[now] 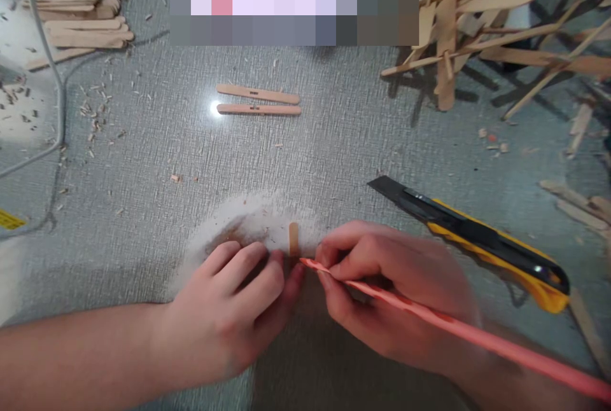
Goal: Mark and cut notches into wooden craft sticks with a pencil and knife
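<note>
Between the thumb and fingers of my right hand (382, 290) is a long pinkish-red pencil (429, 319), its tip pointing left at a small wooden craft stick piece (293, 239). This piece stands out across the work between my hands. My left hand (243, 309) is closed, with curled fingers and thumb pressed at the left side of the piece, seemingly on another craft stick mostly hidden by the fingers. A yellow and black utility knife (477, 239) lies beyond my right hand, its blade pointing up and left.
Two notched craft sticks (258, 100) lie ahead of my hands. Stacked craft sticks (86, 16) are at the far left beside a grey cable (60, 99). A tangled pile of craft sticks (477, 23) fills the far right. Wood shavings (95, 109) dot the grey textured table (157, 125).
</note>
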Available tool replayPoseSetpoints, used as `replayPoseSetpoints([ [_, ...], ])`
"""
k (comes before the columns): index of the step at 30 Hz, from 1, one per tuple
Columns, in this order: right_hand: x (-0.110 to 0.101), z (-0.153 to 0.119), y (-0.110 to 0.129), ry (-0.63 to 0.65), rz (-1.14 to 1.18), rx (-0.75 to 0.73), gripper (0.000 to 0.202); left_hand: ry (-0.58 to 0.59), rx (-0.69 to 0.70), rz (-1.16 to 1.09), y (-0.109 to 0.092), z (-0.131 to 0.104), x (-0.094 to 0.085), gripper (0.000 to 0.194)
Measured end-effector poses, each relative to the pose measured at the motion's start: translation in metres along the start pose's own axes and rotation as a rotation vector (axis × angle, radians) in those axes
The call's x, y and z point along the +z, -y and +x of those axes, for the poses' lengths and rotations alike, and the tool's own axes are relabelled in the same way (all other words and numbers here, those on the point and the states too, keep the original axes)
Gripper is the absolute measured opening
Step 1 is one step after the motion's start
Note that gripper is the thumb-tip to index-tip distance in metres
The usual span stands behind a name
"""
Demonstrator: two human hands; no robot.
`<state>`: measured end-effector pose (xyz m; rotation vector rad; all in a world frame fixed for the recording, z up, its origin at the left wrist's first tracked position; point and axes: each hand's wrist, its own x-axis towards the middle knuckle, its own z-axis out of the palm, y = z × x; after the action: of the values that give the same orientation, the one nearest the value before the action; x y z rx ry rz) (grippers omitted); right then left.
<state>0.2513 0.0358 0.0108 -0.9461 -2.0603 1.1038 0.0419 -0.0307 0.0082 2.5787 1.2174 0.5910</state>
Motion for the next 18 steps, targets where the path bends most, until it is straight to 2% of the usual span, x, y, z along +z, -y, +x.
replayPoseSetpoints([
  [10, 0.0032, -0.0009, -0.0003, -0.003, -0.027, 0.034, 0.023, 0.062, 0.034, 0.021, 0.0009, -0.0049, -0.0005, 0.024],
  [18, 0.0030, -0.0016, -0.0002, -0.018, -0.060, 0.029, 0.023, 0.048, 0.022, 0.011, 0.0017, -0.0042, -0.0003, 0.021],
])
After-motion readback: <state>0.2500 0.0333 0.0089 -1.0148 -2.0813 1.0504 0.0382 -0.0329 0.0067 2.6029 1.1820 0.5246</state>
